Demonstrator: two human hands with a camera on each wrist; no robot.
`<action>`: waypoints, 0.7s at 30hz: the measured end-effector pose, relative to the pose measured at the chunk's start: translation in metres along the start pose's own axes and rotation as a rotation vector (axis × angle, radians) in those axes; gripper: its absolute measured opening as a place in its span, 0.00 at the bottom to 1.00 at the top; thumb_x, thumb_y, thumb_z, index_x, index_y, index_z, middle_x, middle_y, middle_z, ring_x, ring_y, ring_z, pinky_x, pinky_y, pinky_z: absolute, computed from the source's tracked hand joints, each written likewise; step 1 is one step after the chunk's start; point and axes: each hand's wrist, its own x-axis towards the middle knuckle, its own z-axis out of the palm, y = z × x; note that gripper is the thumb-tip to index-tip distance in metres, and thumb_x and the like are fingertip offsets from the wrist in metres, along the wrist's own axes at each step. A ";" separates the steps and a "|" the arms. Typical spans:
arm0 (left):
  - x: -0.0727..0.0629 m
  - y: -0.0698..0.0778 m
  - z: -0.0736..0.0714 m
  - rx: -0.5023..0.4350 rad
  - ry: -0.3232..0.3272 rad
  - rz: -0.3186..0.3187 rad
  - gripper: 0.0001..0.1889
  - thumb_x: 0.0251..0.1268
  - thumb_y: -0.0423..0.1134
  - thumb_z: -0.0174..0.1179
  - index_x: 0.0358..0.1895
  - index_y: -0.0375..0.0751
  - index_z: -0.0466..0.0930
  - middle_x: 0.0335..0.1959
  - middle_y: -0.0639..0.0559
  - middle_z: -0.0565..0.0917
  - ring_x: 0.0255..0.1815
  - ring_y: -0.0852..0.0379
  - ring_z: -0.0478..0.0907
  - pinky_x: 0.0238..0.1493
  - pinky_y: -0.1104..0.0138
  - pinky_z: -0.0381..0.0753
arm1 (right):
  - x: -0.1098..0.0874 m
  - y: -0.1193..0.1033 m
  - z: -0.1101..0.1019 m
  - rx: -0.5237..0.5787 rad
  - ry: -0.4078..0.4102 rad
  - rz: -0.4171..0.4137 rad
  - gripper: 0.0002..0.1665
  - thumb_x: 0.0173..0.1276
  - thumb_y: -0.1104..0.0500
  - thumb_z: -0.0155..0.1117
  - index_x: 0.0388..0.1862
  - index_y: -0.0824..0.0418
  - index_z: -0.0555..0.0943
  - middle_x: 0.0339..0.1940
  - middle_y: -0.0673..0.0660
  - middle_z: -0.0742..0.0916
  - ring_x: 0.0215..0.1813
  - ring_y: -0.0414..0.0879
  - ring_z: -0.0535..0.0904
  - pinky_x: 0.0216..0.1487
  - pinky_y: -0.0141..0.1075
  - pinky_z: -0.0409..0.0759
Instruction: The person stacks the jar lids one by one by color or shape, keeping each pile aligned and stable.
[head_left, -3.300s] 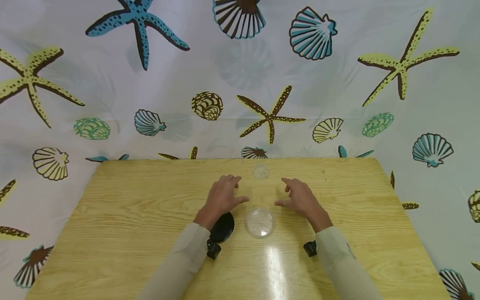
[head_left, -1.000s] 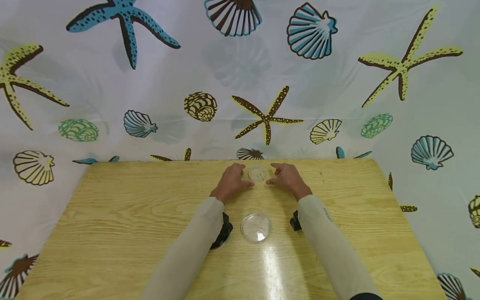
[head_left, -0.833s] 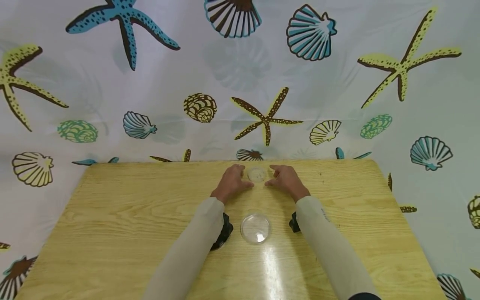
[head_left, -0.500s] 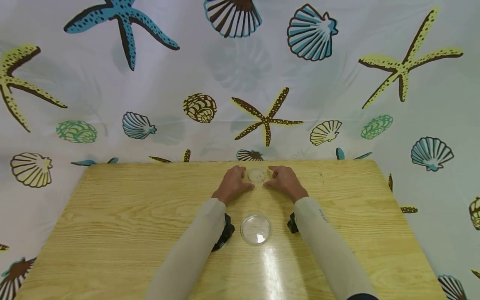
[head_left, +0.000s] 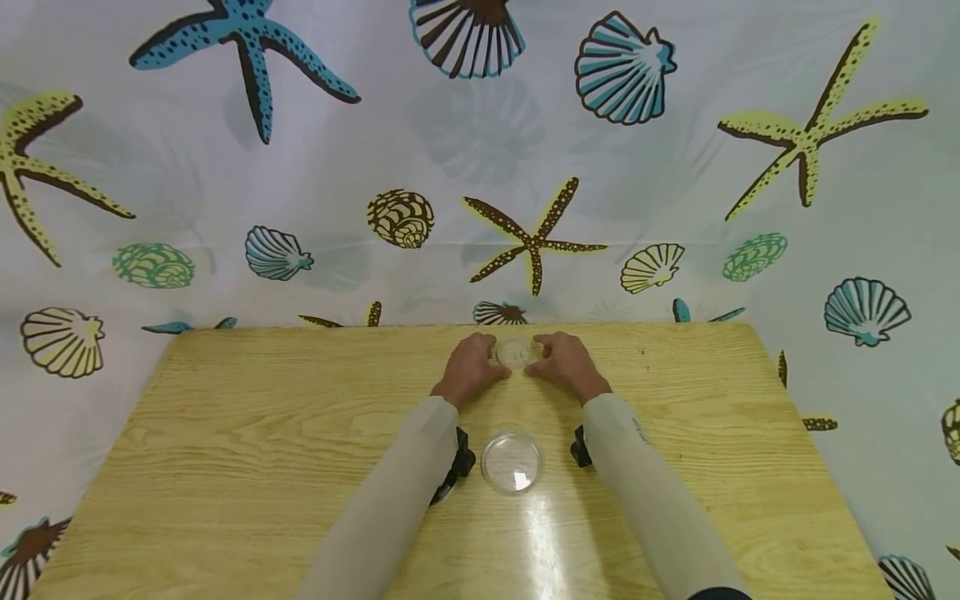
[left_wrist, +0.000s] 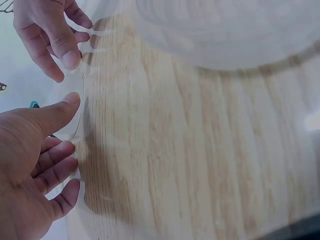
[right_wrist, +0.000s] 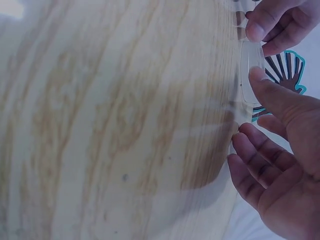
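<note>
A small clear round dish (head_left: 513,353) lies flat near the table's back edge, between my two hands. My left hand (head_left: 470,367) is at its left side, thumb in front and fingers behind, loosely curved. On the opposite side, my right hand (head_left: 567,364) mirrors this. Fingertips come right up to the rim; whether they touch it I cannot tell. In the right wrist view the right thumb overlaps the clear dish (right_wrist: 252,62). A larger clear round dish (head_left: 512,462) sits closer to me, between the forearms.
A black round object (head_left: 444,490) is mostly hidden beneath my left sleeve. Dark wrist cameras (head_left: 581,447) hang at the inner side of each wrist. The wooden table (head_left: 262,433) ends at a seashell-print cloth (head_left: 337,167) behind the small dish.
Earlier both hands hovered wider apart and nearer the larger dish. They have moved forward to the small dish, then slowly inward from both sides. Both dishes stay in place.
</note>
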 end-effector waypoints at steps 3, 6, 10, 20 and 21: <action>0.001 0.001 0.000 0.008 0.000 -0.005 0.24 0.56 0.44 0.68 0.53 0.34 0.77 0.38 0.45 0.77 0.36 0.52 0.71 0.41 0.61 0.72 | 0.002 -0.002 0.001 -0.005 -0.001 0.008 0.36 0.58 0.49 0.71 0.64 0.60 0.74 0.34 0.56 0.82 0.33 0.45 0.71 0.37 0.35 0.70; 0.002 0.001 0.000 0.028 0.006 0.008 0.21 0.56 0.44 0.69 0.48 0.35 0.78 0.36 0.46 0.77 0.34 0.53 0.70 0.38 0.62 0.70 | 0.004 -0.003 0.002 -0.012 -0.001 0.010 0.36 0.58 0.49 0.71 0.64 0.59 0.74 0.29 0.54 0.80 0.29 0.44 0.69 0.33 0.33 0.67; 0.000 0.001 0.000 0.042 0.011 0.015 0.17 0.56 0.44 0.68 0.43 0.36 0.79 0.33 0.47 0.76 0.31 0.53 0.69 0.33 0.63 0.67 | 0.005 -0.006 0.004 -0.015 -0.003 0.008 0.36 0.58 0.49 0.72 0.64 0.59 0.74 0.24 0.52 0.78 0.26 0.43 0.66 0.30 0.33 0.65; 0.001 -0.001 0.003 0.044 0.016 0.024 0.17 0.57 0.45 0.68 0.42 0.37 0.79 0.34 0.47 0.77 0.32 0.54 0.70 0.33 0.63 0.68 | 0.006 -0.003 0.009 -0.028 0.022 0.002 0.35 0.58 0.50 0.71 0.63 0.59 0.75 0.26 0.53 0.78 0.26 0.43 0.66 0.30 0.33 0.64; 0.001 -0.001 0.003 0.046 0.014 0.024 0.17 0.57 0.45 0.68 0.43 0.37 0.79 0.34 0.48 0.78 0.32 0.54 0.71 0.34 0.63 0.69 | 0.006 -0.003 0.009 -0.028 0.022 0.001 0.34 0.58 0.50 0.71 0.63 0.59 0.75 0.26 0.53 0.78 0.26 0.43 0.66 0.30 0.33 0.64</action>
